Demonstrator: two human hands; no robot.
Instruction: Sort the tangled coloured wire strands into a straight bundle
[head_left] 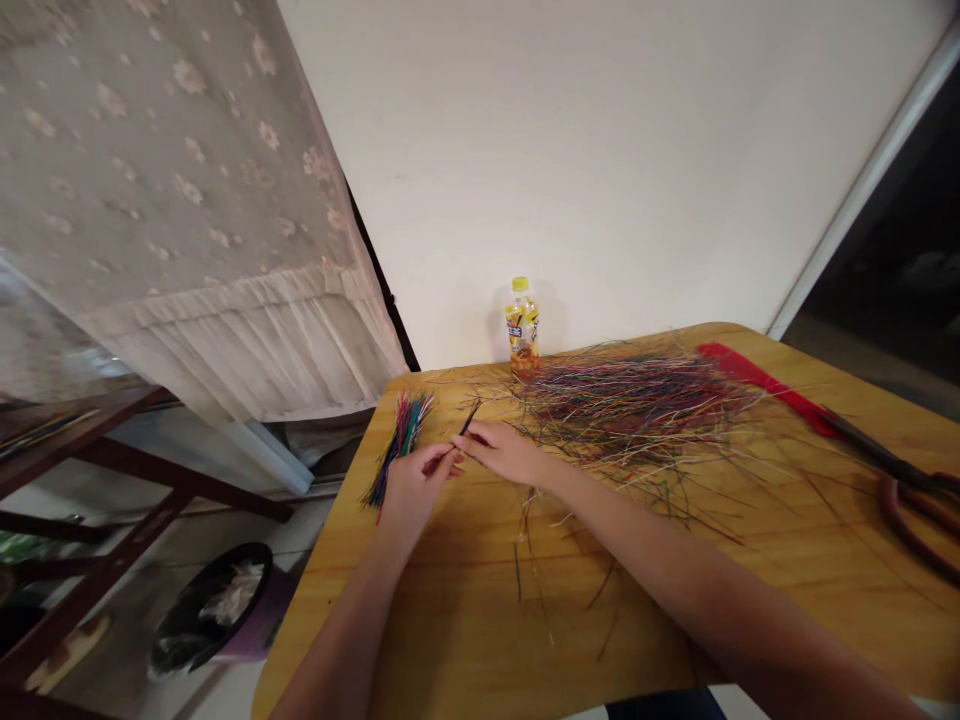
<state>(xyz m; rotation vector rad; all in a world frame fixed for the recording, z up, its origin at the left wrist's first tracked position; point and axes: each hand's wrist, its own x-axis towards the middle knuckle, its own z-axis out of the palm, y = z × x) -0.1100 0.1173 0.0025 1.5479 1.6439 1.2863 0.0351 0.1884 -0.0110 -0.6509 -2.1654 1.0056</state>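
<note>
**Hands pinch a tuft of coloured strands at table's edge**

L hand [415, 482] & R hand [504, 450] meet fingertip to fingertip near the far-left part of a wooden table [465, 620]. Both are closed in a pinch on a small tuft of strands [471, 415], which pokes out beyond the fingers twd the wall.

Just beside the L hand, on its outer side, lies a tidy bundle [401, 440] of multi-coloured strands w/ ends aligned. Whether the hand touches it cannot be told.

To the R of the hands a loose pile [637, 400] of the same thin strands spreads across the far half of the tabletop, w/ strays scattered nearer the forearms.

A small bottle [523, 325] w/ yellow cap stands upright at the table's back edge, against the wall. At far R, a long red strip [757, 385] lies next to scissors [911, 480] w/ brown handles.

On the floor, lower L, sits a dark bin [214, 605]. A pale curtain [187, 200] hangs above.
</note>
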